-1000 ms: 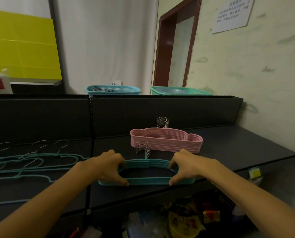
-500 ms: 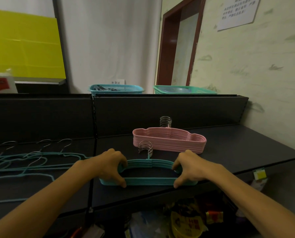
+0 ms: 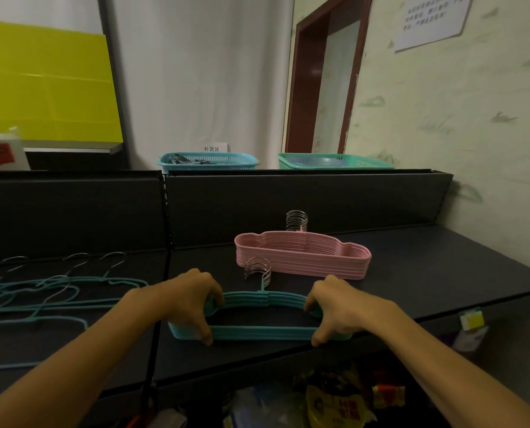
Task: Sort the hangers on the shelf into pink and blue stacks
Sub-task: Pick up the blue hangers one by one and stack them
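A small stack of blue hangers (image 3: 260, 332) lies near the front edge of the dark shelf (image 3: 442, 267), hooks pointing away from me. My left hand (image 3: 189, 301) grips the stack's left end, fingers curled over the top bar and thumb on the bottom bar. My right hand (image 3: 337, 307) grips the right end the same way. Behind it sits a taller stack of pink hangers (image 3: 302, 257) with its metal hooks bunched upward. Several loose blue hangers (image 3: 50, 291) lie spread on the shelf to the left.
A black back panel (image 3: 304, 205) rises behind the shelf. Beyond it stand a blue basket (image 3: 208, 162) and a green basket (image 3: 331, 162). A wall closes the right side. Packaged goods (image 3: 331, 403) fill the shelf below. A price tag (image 3: 470, 319) hangs at the front edge.
Both hands stay on the ends of the blue stack. The view has shifted slightly; the stack and hands sit about where they were.
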